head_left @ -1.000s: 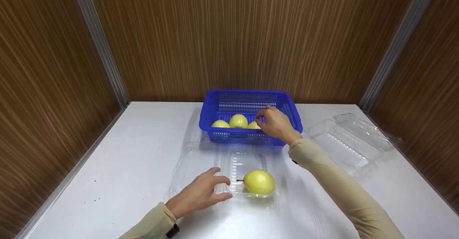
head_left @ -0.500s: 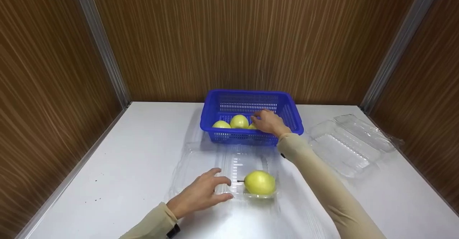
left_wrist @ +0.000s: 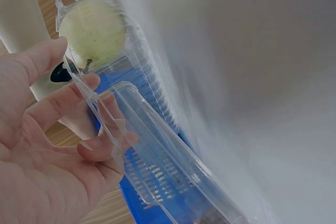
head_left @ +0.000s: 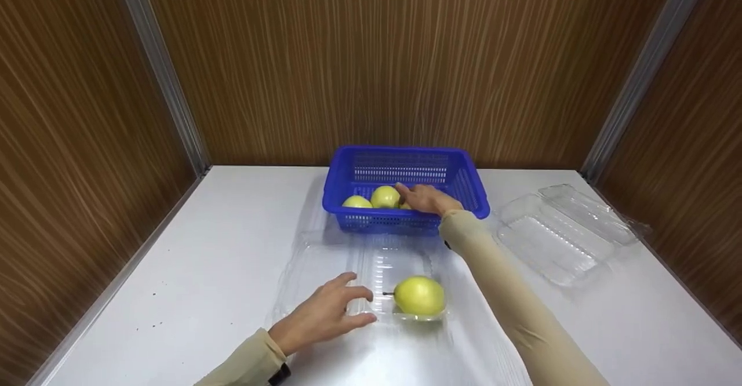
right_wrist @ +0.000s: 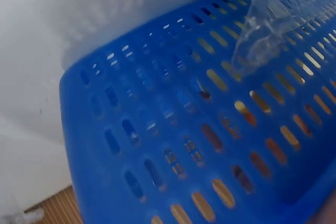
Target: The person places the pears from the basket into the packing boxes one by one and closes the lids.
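Note:
In the head view a yellow pear (head_left: 419, 296) with a dark stem lies in one half of a lidded clear plastic container (head_left: 400, 258) at the front. My left hand (head_left: 327, 316), fingers spread and slightly bent, is at the container's middle, left of the stem. In the left wrist view its fingertips (left_wrist: 94, 80) touch the clear edge. My right hand (head_left: 426, 199) reaches over the front rim of the blue basket (head_left: 406, 224). Its fingers are bent over a pear (head_left: 406, 206) there, mostly hidden under the hand. Two more pears (head_left: 385, 196) show to the left.
Another clear plastic container (head_left: 556, 241) stands open on the right of the white table (head_left: 232, 247). Wood-patterned panels (head_left: 406, 61) enclose the table at the back and sides.
My right hand has moved left and lower into the basket, its fingers coming down around the right-hand pear. My left hand and the front pear have stayed in place.

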Available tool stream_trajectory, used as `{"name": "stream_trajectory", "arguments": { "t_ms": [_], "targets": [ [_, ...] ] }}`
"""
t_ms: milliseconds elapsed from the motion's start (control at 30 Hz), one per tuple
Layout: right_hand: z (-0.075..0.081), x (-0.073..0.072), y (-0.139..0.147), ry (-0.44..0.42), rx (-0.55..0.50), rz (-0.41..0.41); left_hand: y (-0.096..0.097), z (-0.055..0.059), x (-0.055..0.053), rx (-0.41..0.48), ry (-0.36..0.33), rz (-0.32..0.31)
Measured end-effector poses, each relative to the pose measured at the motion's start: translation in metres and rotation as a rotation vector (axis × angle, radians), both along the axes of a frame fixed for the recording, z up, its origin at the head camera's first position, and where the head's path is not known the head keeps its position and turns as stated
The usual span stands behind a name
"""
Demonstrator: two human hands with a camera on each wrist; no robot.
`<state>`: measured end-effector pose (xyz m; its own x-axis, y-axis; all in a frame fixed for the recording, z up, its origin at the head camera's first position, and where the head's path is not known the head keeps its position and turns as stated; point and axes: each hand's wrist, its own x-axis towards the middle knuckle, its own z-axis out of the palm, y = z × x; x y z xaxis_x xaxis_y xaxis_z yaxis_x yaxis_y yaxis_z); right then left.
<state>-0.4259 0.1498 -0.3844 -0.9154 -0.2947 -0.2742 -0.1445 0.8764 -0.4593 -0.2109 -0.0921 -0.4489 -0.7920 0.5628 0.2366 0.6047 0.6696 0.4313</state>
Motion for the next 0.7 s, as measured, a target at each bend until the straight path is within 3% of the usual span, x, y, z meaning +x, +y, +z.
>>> {"name": "stream_trajectory", "arguments": {
  "t_ms": [67, 433, 700],
  "targets": [
    [0.000, -0.002, 0.001, 0.003, 0.019, 0.009, 0.000, 0.000, 0.000, 0.003, 0.013, -0.008],
    [0.002, -0.005, 0.008, -0.114, 0.008, -0.145, -0.001, 0.002, 0.001, -0.008, -0.027, 0.017],
    [-0.003, -0.007, 0.011, -0.096, -0.046, -0.227, -0.002, 0.002, 0.003, -0.013, -0.025, 0.021]
  ]
}}
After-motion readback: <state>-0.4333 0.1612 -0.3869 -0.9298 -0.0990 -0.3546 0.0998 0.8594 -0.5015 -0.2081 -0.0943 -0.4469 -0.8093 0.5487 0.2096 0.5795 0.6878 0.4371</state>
